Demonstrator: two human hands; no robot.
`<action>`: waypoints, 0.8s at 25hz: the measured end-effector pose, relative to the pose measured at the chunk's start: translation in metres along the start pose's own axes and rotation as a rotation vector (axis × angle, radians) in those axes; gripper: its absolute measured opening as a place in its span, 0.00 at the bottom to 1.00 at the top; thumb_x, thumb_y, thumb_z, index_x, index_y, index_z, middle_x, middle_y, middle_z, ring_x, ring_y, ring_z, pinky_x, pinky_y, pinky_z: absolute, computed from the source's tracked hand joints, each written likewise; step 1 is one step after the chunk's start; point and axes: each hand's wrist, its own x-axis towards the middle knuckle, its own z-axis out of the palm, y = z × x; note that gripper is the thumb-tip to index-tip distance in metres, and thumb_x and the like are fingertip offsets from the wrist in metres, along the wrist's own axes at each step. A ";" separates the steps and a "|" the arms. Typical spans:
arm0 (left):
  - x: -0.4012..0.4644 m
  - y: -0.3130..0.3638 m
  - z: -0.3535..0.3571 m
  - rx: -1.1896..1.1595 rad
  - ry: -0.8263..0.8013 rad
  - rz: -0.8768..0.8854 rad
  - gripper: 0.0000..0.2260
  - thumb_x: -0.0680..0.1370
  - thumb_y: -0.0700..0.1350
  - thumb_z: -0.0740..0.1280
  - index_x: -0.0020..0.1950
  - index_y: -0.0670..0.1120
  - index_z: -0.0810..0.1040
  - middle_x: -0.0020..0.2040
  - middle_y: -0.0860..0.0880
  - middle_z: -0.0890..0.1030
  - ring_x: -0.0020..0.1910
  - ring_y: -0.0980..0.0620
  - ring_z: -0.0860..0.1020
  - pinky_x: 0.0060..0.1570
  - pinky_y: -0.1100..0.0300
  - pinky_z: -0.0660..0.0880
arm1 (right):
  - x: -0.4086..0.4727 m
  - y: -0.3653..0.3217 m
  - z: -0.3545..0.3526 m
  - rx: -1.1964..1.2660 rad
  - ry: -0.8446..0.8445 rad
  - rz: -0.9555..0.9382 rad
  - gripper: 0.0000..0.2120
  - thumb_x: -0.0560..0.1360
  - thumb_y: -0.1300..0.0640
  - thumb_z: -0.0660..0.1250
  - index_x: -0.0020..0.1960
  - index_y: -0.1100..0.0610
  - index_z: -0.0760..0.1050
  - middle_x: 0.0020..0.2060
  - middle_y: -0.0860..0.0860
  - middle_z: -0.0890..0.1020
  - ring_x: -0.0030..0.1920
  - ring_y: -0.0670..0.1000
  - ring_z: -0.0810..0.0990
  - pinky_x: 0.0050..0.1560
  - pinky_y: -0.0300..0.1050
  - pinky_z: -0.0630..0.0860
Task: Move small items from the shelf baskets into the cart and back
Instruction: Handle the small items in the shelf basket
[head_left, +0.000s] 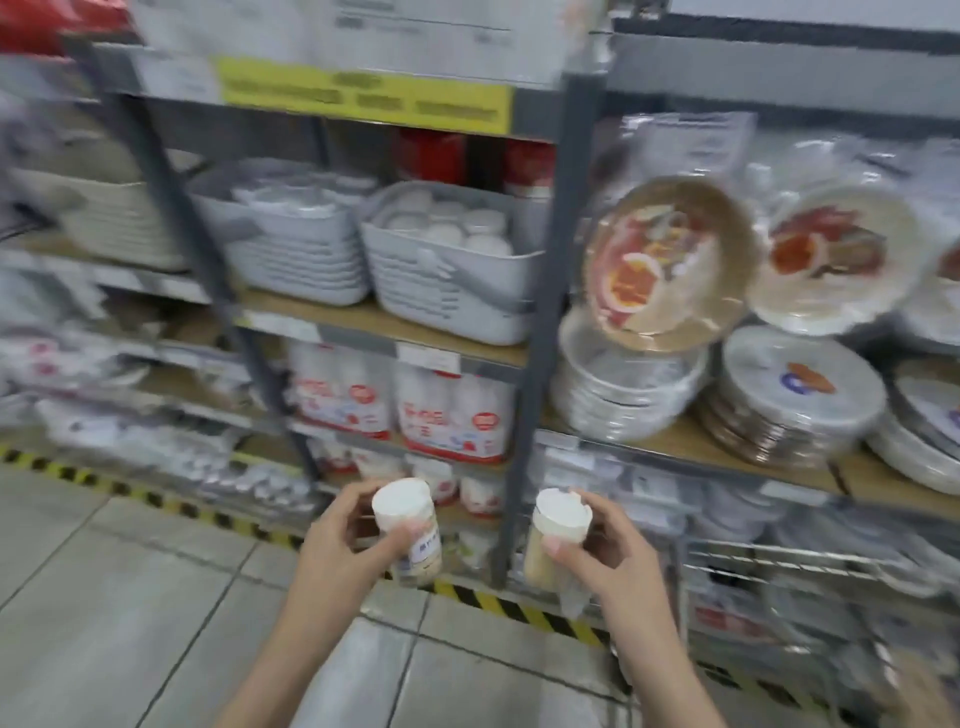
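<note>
Hands were raised side by side: left hand (332, 535) and right hand (608, 551) each had fingers curled around a clear, white-capped round jar (410, 525), (556, 530).

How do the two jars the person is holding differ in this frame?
The left jar, gripped by the left hand, shows a printed label on its side; the right jar, gripped by the right hand, shows no label from here. The left jar's lower body looks pale and clear; the right jar's looks tan. Both are small, white-capped, held roughly upright below the grey basket.
</note>
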 end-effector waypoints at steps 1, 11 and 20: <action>-0.006 -0.002 -0.022 -0.017 0.047 -0.018 0.19 0.56 0.59 0.74 0.46 0.58 0.81 0.49 0.52 0.83 0.47 0.55 0.81 0.44 0.63 0.75 | 0.004 0.000 0.024 -0.011 -0.051 -0.001 0.19 0.67 0.68 0.74 0.52 0.48 0.78 0.46 0.44 0.84 0.49 0.45 0.81 0.49 0.40 0.77; -0.032 -0.025 -0.285 -0.007 0.531 -0.133 0.19 0.58 0.57 0.74 0.47 0.54 0.81 0.44 0.53 0.84 0.41 0.57 0.81 0.40 0.61 0.77 | 0.023 0.000 0.304 -0.090 -0.458 0.021 0.21 0.65 0.66 0.76 0.52 0.46 0.78 0.46 0.42 0.83 0.46 0.40 0.81 0.48 0.39 0.78; 0.077 -0.028 -0.411 -0.039 0.495 -0.073 0.19 0.63 0.54 0.74 0.51 0.52 0.80 0.47 0.53 0.83 0.44 0.56 0.81 0.39 0.63 0.77 | 0.085 -0.023 0.460 -0.140 -0.508 0.022 0.20 0.67 0.65 0.76 0.54 0.48 0.78 0.51 0.45 0.82 0.52 0.45 0.80 0.50 0.39 0.77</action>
